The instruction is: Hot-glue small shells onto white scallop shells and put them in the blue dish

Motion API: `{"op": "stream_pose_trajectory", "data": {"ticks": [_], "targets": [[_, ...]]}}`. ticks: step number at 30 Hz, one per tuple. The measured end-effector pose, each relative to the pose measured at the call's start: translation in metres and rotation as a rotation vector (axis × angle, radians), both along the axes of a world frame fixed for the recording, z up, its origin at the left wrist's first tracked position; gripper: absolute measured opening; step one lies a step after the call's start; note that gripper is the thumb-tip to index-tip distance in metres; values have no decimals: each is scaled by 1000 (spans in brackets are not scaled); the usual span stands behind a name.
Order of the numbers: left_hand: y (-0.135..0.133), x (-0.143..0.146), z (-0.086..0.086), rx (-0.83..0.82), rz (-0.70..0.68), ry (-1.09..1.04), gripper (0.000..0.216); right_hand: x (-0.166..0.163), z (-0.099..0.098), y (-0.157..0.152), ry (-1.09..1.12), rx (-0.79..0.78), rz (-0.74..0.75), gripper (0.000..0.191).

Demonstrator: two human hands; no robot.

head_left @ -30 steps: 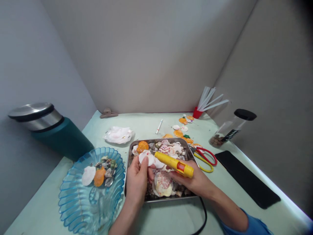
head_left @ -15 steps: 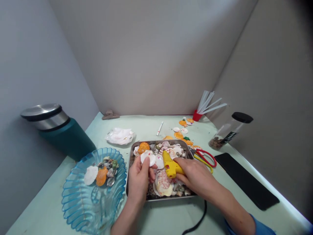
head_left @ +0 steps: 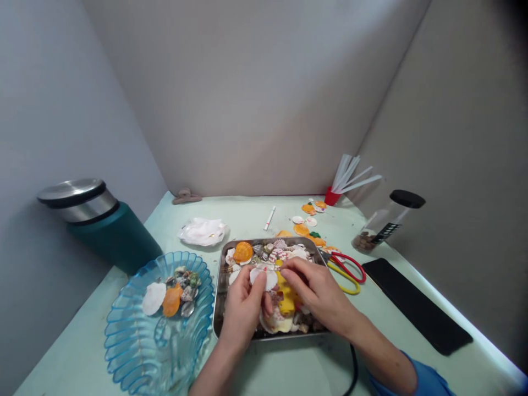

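Pinched between the thumb and fingers of my left hand (head_left: pixel 242 305) is a white scallop shell (head_left: pixel 267 280) with a small red mark near its top. My right hand (head_left: pixel 324 294) is closed in a pinch just right of the shell; whatever its fingertips hold is too small to make out. Beneath that hand, a yellow glue gun (head_left: pixel 287 303) lies on the shells in a metal tray (head_left: pixel 218 313), partly hidden by the fingers. Both hands are over this tray, which holds many shells, among them an orange scallop shell (head_left: pixel 242 252).
On the left stand a blue glass dish (head_left: pixel 124 330) with shells and a teal bottle (head_left: pixel 111 236). Scissors (head_left: pixel 350 269), a black slab (head_left: pixel 416 305) and a clear jar (head_left: pixel 385 223) are at right. Behind are a white plastic packet (head_left: pixel 203 231), a marker (head_left: pixel 269 218) and a red cup of glue sticks (head_left: pixel 331 196).
My right hand has let go of the glue gun, which now rests in the tray. Its fingers have come to the shell's edge. My left hand has shifted slightly right with the shell.
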State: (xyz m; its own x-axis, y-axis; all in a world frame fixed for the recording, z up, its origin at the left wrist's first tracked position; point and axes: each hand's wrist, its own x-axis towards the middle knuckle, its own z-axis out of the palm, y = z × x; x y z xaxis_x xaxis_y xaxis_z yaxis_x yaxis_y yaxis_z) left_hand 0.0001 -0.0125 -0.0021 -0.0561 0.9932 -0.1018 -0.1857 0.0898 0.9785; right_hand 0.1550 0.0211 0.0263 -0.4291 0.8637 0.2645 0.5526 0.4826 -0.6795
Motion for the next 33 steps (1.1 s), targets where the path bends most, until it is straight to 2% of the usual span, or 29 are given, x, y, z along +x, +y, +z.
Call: {"op": "stream_pose_trajectory", "data": {"ticks": [5, 12, 18, 21, 27, 33], "targets": [[0, 2, 3, -18, -45, -36, 26, -3, -7, 0, 136, -94, 26, 26], [-1, 3, 1, -50, -58, -106, 34, -1, -11, -2, 261, -218, 22, 27], [-1, 4, 1, -101, -61, -217, 35, -4, -9, -5, 249, -231, 33, 28], [0, 4, 0, -86, -76, -186, 36, -6, -9, -6, 245, -216, 37, 27], [-2, 1, -6, -16, 11, -47, 40, -7, -11, -9, 240, -186, 62, 27], [-5, 3, -5, 4, 111, -22, 41, -9, -10, -14, 249, -173, 97, 26]]}}
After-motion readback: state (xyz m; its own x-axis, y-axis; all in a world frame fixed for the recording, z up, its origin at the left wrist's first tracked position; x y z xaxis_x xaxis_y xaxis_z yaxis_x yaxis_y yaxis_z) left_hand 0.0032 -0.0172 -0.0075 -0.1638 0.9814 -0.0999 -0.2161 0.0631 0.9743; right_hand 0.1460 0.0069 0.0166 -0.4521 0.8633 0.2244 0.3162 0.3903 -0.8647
